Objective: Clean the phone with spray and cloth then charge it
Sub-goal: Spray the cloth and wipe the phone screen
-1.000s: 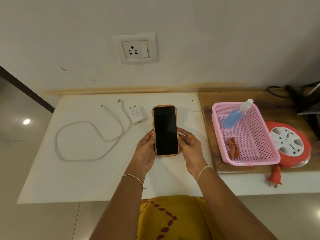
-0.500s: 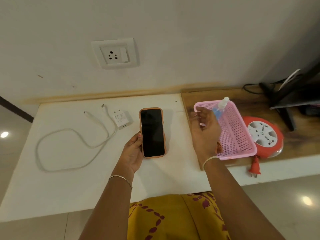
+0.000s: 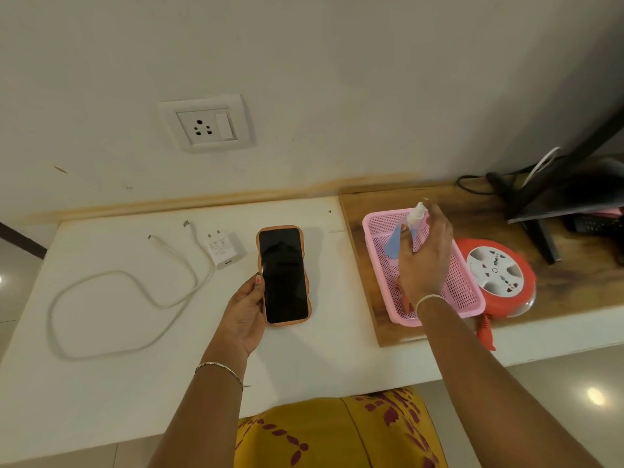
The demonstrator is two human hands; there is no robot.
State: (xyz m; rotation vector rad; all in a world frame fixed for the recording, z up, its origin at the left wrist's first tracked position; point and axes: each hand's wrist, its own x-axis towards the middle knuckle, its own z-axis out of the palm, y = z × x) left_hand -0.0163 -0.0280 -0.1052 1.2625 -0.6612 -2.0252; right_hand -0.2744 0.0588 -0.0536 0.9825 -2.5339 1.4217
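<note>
The left hand (image 3: 244, 315) is gripping the phone (image 3: 283, 275) by its left edge, the phone lying face-up on the white surface (image 3: 135, 366). At the phone's 3 o'clock, the right hand (image 3: 425, 261) is covering the spray bottle (image 3: 396, 243) inside the pink basket (image 3: 462, 292); whether its fingers are clamping the bottle cannot be told.

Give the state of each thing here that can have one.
black phone in orange case, screen dark, left hand holds its edge
blue spray bottle, leaning in pink plastic basket, right hand around it, grip unclear
white charger adapter, unplugged, cable detached
white cable, both ends free
white wall socket, empty
red extension reel, its plug lying loose
</note>
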